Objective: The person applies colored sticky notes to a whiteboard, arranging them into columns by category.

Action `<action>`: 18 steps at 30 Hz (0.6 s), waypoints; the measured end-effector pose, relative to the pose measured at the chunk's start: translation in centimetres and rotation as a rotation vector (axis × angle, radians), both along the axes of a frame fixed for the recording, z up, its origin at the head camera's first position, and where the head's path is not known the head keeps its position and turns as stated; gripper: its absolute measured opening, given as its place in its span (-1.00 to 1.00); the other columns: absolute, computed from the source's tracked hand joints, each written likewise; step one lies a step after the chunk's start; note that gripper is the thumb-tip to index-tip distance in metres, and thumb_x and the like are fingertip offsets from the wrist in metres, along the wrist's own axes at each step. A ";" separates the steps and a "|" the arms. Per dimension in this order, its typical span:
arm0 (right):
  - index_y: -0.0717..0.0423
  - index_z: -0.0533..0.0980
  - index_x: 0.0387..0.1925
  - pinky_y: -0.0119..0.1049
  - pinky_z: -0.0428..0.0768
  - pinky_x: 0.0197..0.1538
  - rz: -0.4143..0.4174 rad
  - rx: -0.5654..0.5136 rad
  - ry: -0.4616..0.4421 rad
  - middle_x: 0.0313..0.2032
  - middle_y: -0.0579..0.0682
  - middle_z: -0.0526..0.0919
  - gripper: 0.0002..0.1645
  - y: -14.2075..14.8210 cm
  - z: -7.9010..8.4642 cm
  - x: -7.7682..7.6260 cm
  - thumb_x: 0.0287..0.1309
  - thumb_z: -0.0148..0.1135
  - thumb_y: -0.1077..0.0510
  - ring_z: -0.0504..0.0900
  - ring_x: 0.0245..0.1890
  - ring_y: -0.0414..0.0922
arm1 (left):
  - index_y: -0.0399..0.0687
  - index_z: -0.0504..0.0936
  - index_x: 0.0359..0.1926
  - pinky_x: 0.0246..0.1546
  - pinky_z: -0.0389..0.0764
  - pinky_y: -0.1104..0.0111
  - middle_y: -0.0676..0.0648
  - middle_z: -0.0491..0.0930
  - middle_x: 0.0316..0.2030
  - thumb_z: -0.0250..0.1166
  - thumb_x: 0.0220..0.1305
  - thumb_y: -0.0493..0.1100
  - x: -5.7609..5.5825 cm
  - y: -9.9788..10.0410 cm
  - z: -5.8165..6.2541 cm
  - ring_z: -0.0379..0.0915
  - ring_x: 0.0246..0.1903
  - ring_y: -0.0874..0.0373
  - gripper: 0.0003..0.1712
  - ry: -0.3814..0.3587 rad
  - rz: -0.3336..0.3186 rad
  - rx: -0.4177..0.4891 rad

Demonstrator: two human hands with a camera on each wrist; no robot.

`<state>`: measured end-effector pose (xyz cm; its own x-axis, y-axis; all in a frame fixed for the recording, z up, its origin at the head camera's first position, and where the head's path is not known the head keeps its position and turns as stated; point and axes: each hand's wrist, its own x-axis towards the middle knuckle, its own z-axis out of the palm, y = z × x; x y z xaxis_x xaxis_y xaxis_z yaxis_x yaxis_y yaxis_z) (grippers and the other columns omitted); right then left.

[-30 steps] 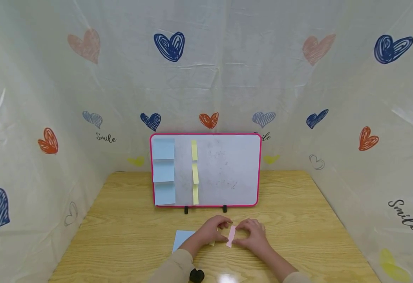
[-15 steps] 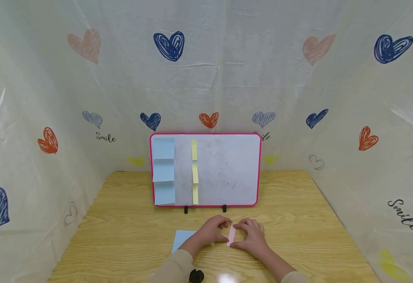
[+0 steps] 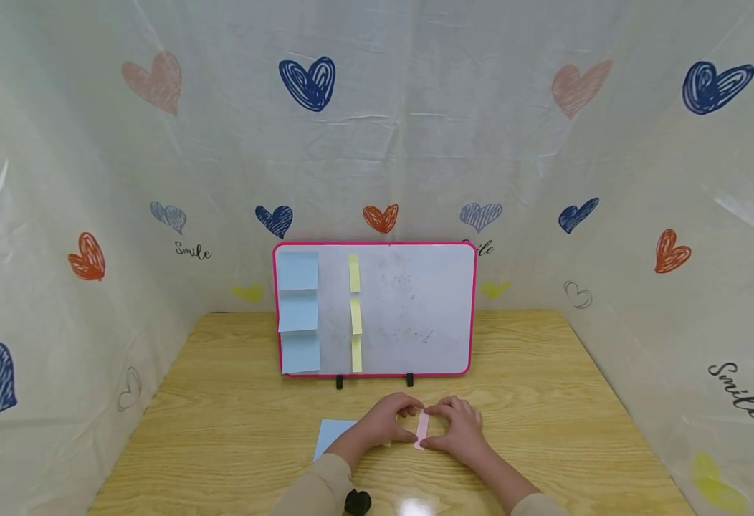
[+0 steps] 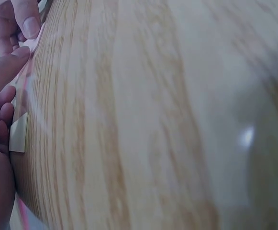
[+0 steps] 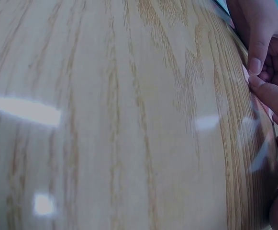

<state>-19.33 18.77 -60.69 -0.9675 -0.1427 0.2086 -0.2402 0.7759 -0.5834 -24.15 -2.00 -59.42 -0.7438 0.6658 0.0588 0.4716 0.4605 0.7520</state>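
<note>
A narrow pink strip of sticky notes stands between the two hands, low over the table in the head view. My left hand holds its left side, with thumb and index fingertips near its two ends. From the other side my right hand pinches it, index finger at the far end and thumb at the near end. In the left wrist view both thumbs meet at the pink paper. Close by the left hand's curled fingers lies a yellow sticky note pad, mostly covered by that hand in the head view.
A pink-framed whiteboard stands behind the hands on black feet. Light blue sticky notes and yellow strips hang on its left half. A blue note pad lies left of the forearm; a black object sits near the front.
My right thumb and index finger have shifted slightly left over the pink strip, whose near end now looks curled. The left hand stays in place.
</note>
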 end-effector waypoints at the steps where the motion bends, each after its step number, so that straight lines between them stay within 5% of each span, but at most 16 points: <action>1: -0.16 0.68 -0.15 0.17 0.17 0.09 -0.002 0.002 -0.001 -0.14 -0.19 0.47 -0.30 0.0 0.0 0.0 -0.49 0.65 -0.24 0.40 -0.01 0.00 | 0.01 0.58 0.10 -0.09 0.46 0.44 0.20 0.48 -0.20 0.56 0.00 -0.16 0.0 0.0 0.0 0.37 -0.21 0.35 -0.41 -0.004 -0.003 -0.003; 18: -0.18 0.69 -0.19 0.19 0.12 0.12 -0.031 -0.034 -0.038 -0.17 -0.19 0.46 -0.45 -0.1 0.0 -0.2 -0.36 0.65 -0.13 0.39 -0.02 0.02 | 0.04 0.63 -0.03 -0.10 0.46 0.47 0.19 0.49 -0.19 0.59 -0.07 -0.06 0.0 0.0 0.1 0.39 -0.19 0.35 -0.47 0.044 -0.026 -0.022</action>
<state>-19.48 18.71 -60.73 -0.9787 -0.1056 0.1761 -0.1934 0.7624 -0.6176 -24.14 -2.00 -59.32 -0.7236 0.6860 0.0765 0.5161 0.4640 0.7200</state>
